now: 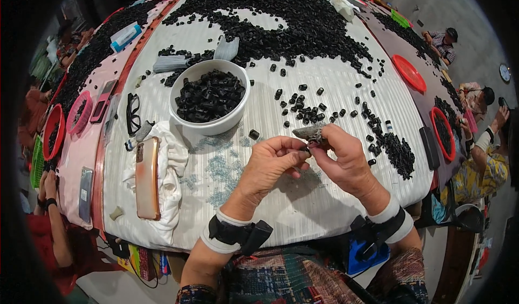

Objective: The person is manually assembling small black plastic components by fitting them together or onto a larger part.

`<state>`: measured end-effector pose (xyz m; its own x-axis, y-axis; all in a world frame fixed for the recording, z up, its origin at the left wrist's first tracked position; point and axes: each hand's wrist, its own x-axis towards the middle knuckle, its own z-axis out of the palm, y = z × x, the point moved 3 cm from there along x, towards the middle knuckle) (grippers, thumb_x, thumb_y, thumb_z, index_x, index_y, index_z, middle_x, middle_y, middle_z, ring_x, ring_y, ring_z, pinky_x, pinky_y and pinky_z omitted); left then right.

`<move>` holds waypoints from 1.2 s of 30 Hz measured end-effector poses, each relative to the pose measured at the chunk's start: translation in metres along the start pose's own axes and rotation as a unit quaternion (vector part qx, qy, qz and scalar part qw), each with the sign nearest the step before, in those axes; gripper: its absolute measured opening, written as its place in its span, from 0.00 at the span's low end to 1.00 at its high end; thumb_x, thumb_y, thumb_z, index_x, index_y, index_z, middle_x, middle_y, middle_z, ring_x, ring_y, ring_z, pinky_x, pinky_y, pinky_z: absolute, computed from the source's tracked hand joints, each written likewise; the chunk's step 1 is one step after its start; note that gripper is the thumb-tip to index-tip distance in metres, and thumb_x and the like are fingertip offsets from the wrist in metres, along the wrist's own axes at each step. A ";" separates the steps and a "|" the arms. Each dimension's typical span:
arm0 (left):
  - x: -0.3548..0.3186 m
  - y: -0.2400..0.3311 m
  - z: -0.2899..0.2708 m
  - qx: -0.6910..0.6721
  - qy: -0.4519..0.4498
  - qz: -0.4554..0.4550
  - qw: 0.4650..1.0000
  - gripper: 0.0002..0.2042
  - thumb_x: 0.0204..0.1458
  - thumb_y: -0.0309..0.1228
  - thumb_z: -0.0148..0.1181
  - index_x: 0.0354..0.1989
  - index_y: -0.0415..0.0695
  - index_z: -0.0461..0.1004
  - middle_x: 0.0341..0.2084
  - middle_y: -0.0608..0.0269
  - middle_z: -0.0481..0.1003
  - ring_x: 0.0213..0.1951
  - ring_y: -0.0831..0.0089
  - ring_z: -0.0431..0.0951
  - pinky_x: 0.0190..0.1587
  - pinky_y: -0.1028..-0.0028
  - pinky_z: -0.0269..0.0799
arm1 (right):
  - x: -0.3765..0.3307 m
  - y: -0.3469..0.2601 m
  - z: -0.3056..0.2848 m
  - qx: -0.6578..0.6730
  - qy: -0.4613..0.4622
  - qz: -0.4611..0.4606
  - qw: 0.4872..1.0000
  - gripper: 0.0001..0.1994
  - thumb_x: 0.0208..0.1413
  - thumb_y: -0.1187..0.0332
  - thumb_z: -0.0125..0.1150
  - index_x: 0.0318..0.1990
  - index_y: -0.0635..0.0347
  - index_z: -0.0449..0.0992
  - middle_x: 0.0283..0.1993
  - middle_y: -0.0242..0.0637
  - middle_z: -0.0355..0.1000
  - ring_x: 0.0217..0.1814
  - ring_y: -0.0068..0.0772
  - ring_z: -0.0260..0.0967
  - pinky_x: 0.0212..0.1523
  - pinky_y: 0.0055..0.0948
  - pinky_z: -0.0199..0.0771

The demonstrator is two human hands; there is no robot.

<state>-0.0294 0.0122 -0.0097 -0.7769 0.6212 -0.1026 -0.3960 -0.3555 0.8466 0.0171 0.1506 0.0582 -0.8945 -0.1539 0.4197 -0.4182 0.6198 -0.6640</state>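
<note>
My left hand (274,160) is closed in a pinch, thumb and forefinger on a small black part (307,151) that is mostly hidden. Close against it, my right hand (346,160) grips a short tool with a grey, worn wrapping (310,133); its working end cannot be made out. Both hands are over the white covered table, their fingertips nearly touching. Just beyond them lie scattered black cylindrical pieces (307,113). To their right is a pile of thin black bits (397,155). A white bowl (210,126) full of black pieces stands to the left.
A large heap of black pieces (292,17) covers the table's far part. At left lie a phone (147,178) on a white cloth (172,166), and eyeglasses (133,113). Clear shavings (219,169) dot the near middle. Other people sit at tables on both sides.
</note>
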 end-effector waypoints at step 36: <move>0.002 0.010 -0.009 -0.081 0.100 0.045 0.991 0.08 0.50 0.24 0.58 0.38 0.38 0.71 0.33 0.54 0.76 0.27 0.76 0.77 0.25 0.78 0.76 | 0.024 0.077 0.007 -0.245 -0.021 0.014 0.969 0.10 0.45 0.80 0.49 0.38 0.65 0.66 0.33 0.47 0.66 0.40 0.52 0.64 0.41 0.43 0.66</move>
<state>-0.0393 0.0043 -0.0064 -0.8881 0.4362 -0.1450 -0.3804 -0.5205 0.7645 -0.0381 0.1888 0.0129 -0.9141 -0.1568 0.3739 -0.2783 0.9133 -0.2973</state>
